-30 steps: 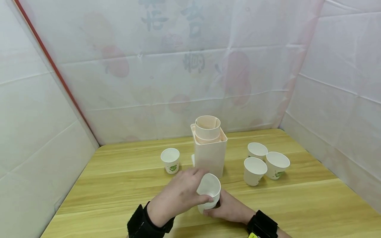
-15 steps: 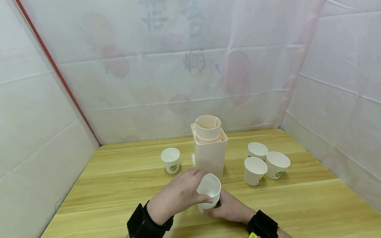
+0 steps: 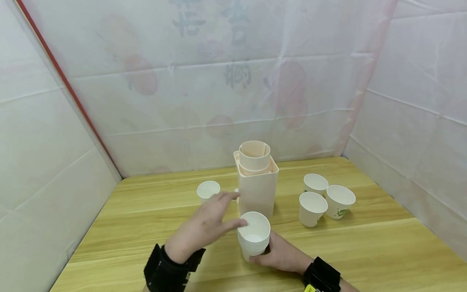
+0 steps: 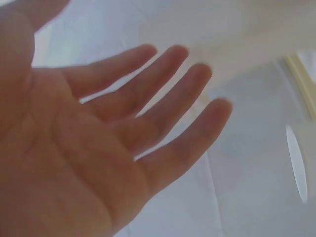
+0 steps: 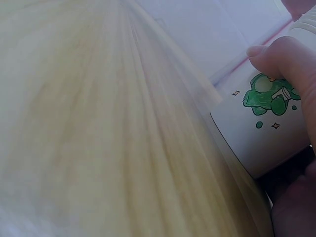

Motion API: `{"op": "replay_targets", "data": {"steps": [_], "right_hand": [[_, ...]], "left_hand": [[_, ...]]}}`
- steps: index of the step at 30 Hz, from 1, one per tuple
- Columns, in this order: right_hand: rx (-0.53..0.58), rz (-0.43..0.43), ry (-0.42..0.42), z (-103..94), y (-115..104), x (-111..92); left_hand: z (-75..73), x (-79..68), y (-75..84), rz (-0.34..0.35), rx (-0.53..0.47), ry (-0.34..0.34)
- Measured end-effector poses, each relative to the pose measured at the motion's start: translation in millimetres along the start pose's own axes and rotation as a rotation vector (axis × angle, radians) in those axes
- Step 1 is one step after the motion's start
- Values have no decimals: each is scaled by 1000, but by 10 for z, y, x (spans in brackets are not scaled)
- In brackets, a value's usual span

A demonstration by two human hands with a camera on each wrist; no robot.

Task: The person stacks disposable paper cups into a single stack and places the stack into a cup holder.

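Observation:
My right hand (image 3: 282, 253) grips a stack of nested white paper cups (image 3: 254, 235) near its lower part, in front of the tall cream holder. In the right wrist view, a green cartoon print (image 5: 269, 96) shows on the outer cup, with my thumb pressed against its side. Just left of the stack, my left hand (image 3: 204, 223) hovers with fingers extended and nothing in them. The left wrist view shows its palm (image 4: 69, 163) bare and its fingers spread. Behind the left hand stands a single paper cup (image 3: 208, 190), its lower part hidden by that hand.
A tall cream square holder (image 3: 257, 194) with a round tube (image 3: 254, 150) rising from its top stands behind the stack. To the right, three paper cups stand close together, the front one (image 3: 312, 209) nearest. White sheeting (image 3: 182, 101) encloses the wooden table (image 3: 365, 251).
My left hand has let go of the cup stack and moved left, its fingers opening out. The stack's several rims now show. My right hand keeps its hold in the same place.

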State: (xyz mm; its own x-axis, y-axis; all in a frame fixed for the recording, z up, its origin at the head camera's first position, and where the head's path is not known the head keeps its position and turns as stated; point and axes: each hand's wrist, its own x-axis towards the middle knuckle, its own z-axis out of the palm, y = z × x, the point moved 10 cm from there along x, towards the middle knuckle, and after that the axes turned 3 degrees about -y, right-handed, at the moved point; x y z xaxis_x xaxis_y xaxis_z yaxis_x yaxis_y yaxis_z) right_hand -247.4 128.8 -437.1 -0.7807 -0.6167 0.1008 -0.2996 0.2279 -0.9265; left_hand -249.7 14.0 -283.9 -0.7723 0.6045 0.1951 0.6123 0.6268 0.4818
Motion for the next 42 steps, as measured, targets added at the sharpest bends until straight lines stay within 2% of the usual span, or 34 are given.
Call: {"op": "replay_targets", "data": {"steps": [3, 6, 12, 16, 21, 27, 32, 42], "right_hand": [[-2, 6, -2, -1, 5, 6], [-3, 8, -2, -4, 8, 7], [-10, 9, -4, 0, 10, 8], [-1, 4, -10, 8, 9, 12], [4, 13, -8, 9, 16, 12], [-12, 12, 3, -1, 14, 7], [-26, 23, 9, -13, 26, 5], [-16, 23, 4, -9, 23, 7]], "left_hand": [[-184, -7, -200, -80, -14, 99], [-308, -10, -389, -135, -30, 188], [-387, 6, -706, -223, -40, 302], [-391, 17, -874, -248, -40, 358], [-312, 28, -1106, -289, -52, 375], [-148, 105, -1318, -363, 1, 336], [-80, 143, -1359, -398, 44, 339], [-49, 139, -1352, -397, 66, 372]]}}
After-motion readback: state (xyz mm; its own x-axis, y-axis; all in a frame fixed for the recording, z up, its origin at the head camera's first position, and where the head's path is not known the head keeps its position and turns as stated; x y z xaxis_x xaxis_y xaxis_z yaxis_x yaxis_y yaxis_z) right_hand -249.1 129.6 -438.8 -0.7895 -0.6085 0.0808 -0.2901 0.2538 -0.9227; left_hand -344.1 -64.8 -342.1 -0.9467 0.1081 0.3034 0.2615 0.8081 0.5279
